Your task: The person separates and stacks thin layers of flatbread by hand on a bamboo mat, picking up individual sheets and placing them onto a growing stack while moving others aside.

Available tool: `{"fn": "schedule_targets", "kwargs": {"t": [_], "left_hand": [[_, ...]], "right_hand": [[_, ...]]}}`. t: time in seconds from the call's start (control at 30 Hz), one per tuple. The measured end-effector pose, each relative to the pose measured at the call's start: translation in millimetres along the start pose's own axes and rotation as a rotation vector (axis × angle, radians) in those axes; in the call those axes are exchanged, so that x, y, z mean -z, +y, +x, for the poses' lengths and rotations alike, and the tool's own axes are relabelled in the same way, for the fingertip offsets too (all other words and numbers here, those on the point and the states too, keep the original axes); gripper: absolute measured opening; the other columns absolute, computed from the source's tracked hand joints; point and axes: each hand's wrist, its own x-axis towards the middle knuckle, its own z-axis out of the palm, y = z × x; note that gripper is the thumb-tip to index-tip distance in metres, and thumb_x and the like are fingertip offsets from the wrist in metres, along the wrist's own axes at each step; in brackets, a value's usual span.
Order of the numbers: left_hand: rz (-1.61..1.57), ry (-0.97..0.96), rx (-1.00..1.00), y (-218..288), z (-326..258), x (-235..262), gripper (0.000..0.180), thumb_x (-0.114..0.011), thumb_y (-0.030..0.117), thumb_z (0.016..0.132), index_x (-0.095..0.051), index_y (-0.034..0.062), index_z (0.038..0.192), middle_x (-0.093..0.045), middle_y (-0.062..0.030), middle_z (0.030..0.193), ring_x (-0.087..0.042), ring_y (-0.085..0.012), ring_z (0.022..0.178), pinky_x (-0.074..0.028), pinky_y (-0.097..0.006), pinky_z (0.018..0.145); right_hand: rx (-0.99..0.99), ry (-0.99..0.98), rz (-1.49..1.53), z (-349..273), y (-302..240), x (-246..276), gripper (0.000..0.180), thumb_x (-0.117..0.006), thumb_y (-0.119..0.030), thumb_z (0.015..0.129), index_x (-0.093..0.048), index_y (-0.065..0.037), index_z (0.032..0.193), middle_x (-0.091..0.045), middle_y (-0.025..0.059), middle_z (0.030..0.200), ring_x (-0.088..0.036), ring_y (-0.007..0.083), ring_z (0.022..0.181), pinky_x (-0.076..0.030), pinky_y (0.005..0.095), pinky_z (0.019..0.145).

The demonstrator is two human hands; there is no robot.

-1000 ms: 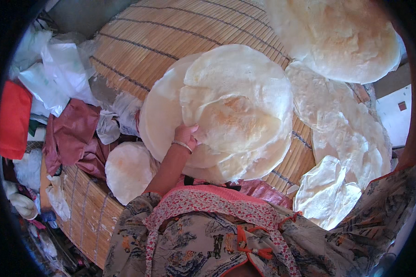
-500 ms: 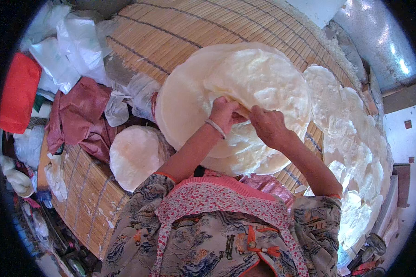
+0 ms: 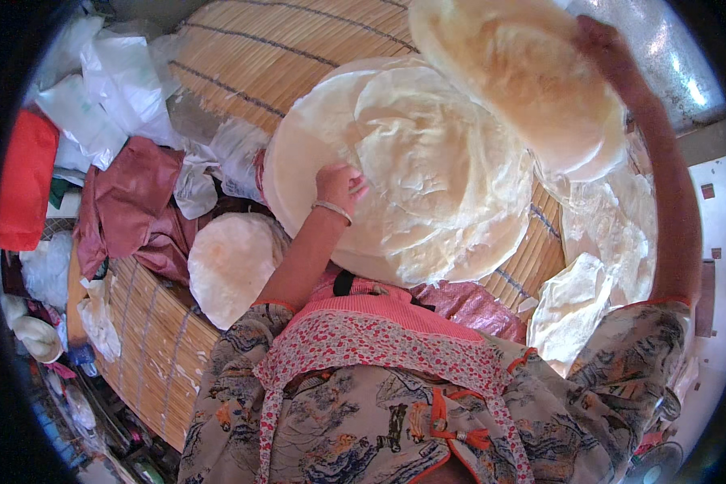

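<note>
A thick round stack of thin cream-coloured pancakes (image 3: 436, 177) lies before me, its upper layers wrinkled and overlapping. Above its left part is my left hand (image 3: 339, 187), with a bracelet at the wrist. Its fingers are curled in, and nothing shows in them. Up at the far right, my right hand (image 3: 601, 48) grips the edge of a large thin pancake (image 3: 524, 73). That pancake hangs tilted, its lower end over more loose sheets (image 3: 609, 214) to the right of the stack. The right fingers are partly blurred.
A smaller round stack (image 3: 232, 266) sits left of my left forearm. Slatted bamboo matting (image 3: 250, 60) lies beneath. Maroon cloth (image 3: 133, 198), white plastic bags (image 3: 125, 89) and a red item (image 3: 28, 181) crowd the left side. A folded pale sheet (image 3: 571, 306) rests near my right sleeve.
My right hand has swung up and out to the far right, carrying a pancake off the stack. My left hand has drawn back leftward from the stack's middle.
</note>
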Motion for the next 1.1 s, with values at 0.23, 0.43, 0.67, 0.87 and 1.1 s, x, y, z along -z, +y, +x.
{"fn": "schedule_targets", "kwargs": {"t": [0.23,0.43,0.67,0.87,1.1], "left_hand": [[0.079,-0.152,0.184,-9,15,-11,0.008,-0.056,0.010,0.074,-0.053,0.0024,0.071,-0.056,-0.0089,0.065,-0.053,-0.0166,0.054,-0.039,-0.025,0.043],[0.237,-0.051,-0.005,-12,14,-29,0.024,-0.064,0.014,0.070,-0.043,0.0089,0.058,-0.045,-0.0032,0.051,-0.042,-0.0115,0.038,-0.026,-0.023,0.029],[0.176,-0.112,-0.040,0,1,-39,0.011,-0.059,0.008,0.069,-0.049,0.0060,0.065,-0.052,-0.0065,0.062,-0.051,-0.0158,0.052,-0.042,-0.030,0.045],[-0.168,-0.393,0.099,21,-25,-69,0.013,-0.046,0.007,0.073,-0.053,-0.0005,0.082,-0.057,-0.0143,0.081,-0.059,-0.0271,0.073,-0.048,-0.044,0.070],[-0.212,-0.466,0.109,10,-11,-77,0.018,-0.045,0.007,0.075,-0.051,-0.0011,0.090,-0.056,-0.0138,0.085,-0.056,-0.0281,0.079,-0.045,-0.050,0.078]], "right_hand": [[0.173,-0.128,-0.165,-41,-106,-82,0.029,-0.049,-0.007,0.071,-0.048,0.000,0.100,-0.055,0.0146,0.077,-0.054,0.0269,0.073,-0.043,0.0387,0.063],[0.050,-0.279,-0.231,-104,-84,-240,0.021,-0.046,0.000,0.067,-0.042,-0.002,0.088,-0.055,0.0186,0.065,-0.053,0.0380,0.062,-0.040,0.0466,0.055],[0.125,-0.191,-0.207,-106,-86,-218,0.016,-0.048,-0.004,0.070,-0.040,-0.002,0.083,-0.055,0.0167,0.063,-0.055,0.0361,0.059,-0.042,0.0453,0.053],[0.109,-0.110,-0.181,-117,-93,-233,0.015,-0.049,-0.004,0.070,-0.041,-0.003,0.082,-0.055,0.0170,0.068,-0.054,0.0359,0.064,-0.042,0.0440,0.054],[0.099,-0.029,-0.130,-118,-102,-231,0.014,-0.047,-0.004,0.072,-0.040,-0.004,0.083,-0.054,0.0171,0.071,-0.053,0.0367,0.067,-0.042,0.0444,0.056]]}}
